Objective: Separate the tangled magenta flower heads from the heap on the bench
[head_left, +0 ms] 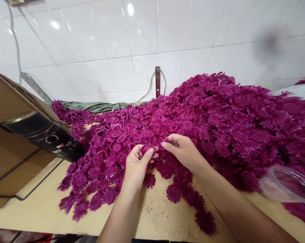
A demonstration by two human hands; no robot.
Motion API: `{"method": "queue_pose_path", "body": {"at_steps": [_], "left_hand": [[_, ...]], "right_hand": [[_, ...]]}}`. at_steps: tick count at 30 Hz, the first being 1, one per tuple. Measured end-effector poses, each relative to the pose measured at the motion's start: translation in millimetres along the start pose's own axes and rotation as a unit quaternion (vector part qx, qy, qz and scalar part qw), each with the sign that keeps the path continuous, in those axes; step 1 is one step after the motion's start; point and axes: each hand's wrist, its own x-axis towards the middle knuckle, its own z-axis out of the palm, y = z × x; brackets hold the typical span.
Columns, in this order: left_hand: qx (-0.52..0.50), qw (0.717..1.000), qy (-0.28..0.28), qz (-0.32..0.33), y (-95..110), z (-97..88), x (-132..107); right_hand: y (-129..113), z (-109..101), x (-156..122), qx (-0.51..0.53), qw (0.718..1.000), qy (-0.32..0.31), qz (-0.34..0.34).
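Observation:
My left hand [137, 162] is closed on a magenta artificial flower [146, 150], pinching it between thumb and fingers. Just to its right, my right hand [179, 148] is in a pinch, with its fingertips close to that flower; what lies between them is too small to make out. Both hands hover over the front of a big heap of similar magenta flowers [218, 111] with toothed petals. A few loose flowers [174, 193] lie on the pale tabletop [157, 212] below my hands.
At the left, a black cylindrical bottle [53, 138] leans by a cardboard box [13, 141]. A clear plastic tub [289, 184] sits at the right. Behind the heap are a green cloth [91, 106], a metal bracket [157, 81] and a white tiled wall [142, 30].

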Motion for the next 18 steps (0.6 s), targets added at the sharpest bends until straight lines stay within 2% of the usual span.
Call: {"method": "queue_pose_path", "body": {"at_steps": [2,5,11,15,18], "left_hand": [[0.014,1.000,0.010,0.016,-0.3,-1.8,-0.4],[0.044,0.998,0.012,0.039,1.6,-2.7,-2.8],[0.121,0.983,-0.043,0.134,7.6,6.7,-8.2],[0.162,0.977,-0.025,0.140,6.1,11.4,-7.2],[0.149,0.981,-0.008,0.127,4.8,7.2,-5.4]], "right_hand": [[1.2,-1.6,1.1,-0.016,1.000,0.023,0.009],[0.5,-2.3,1.2,-0.037,0.999,0.024,0.015],[-2.6,2.8,1.8,-0.024,1.000,-0.016,0.009],[-1.8,6.5,1.2,0.032,0.997,-0.059,0.027],[1.4,2.5,2.2,0.057,0.996,-0.059,0.034]]}}
